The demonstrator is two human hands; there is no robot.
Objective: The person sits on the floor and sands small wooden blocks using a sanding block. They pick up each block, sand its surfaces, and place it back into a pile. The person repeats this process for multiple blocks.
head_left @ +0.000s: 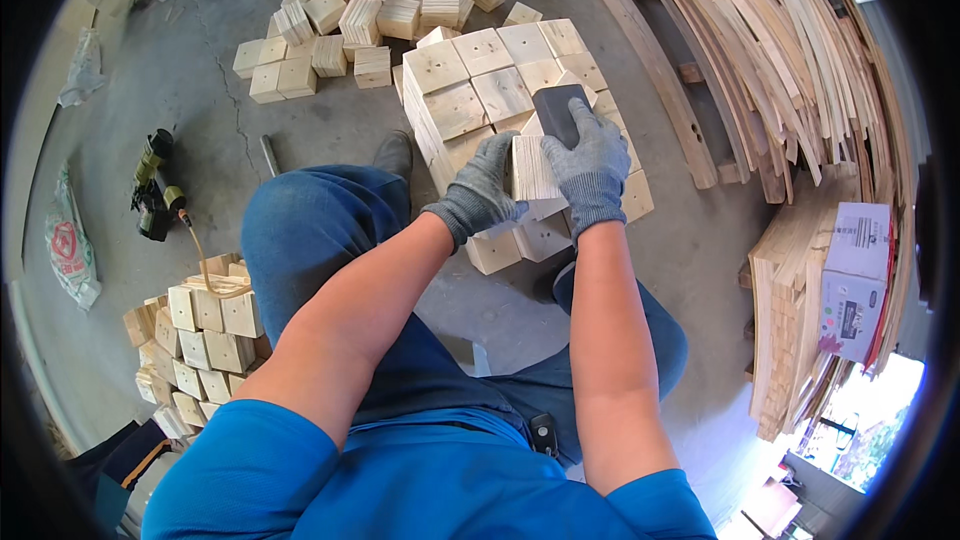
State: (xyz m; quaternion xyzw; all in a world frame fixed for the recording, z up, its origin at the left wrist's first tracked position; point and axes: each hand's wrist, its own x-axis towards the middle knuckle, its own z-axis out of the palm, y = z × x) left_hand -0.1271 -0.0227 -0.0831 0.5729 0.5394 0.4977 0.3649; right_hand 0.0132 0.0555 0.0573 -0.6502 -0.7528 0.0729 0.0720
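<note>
My left hand [483, 188], in a grey knit glove, grips a pale wooden block [533, 172] by its left side. My right hand [592, 162], gloved the same way, is closed around a dark grey rectangular block that looks like a sanding block [560, 112]. Its fingers lie over the grey block's right side, and its heel is close against the wooden block. Whether the grey block touches the wood is hidden. Beneath both hands stands a squared stack of wooden blocks [468, 110], several with a small dark spot on the face.
Loose wooden blocks [375, 15] lie in a heap beyond the stack. More blocks [205, 340] are piled at my left, near a nail gun [152, 185] with a hose. To the right are a long plank [650, 60], bundled wood strips [760, 60] and a cardboard box [856, 280].
</note>
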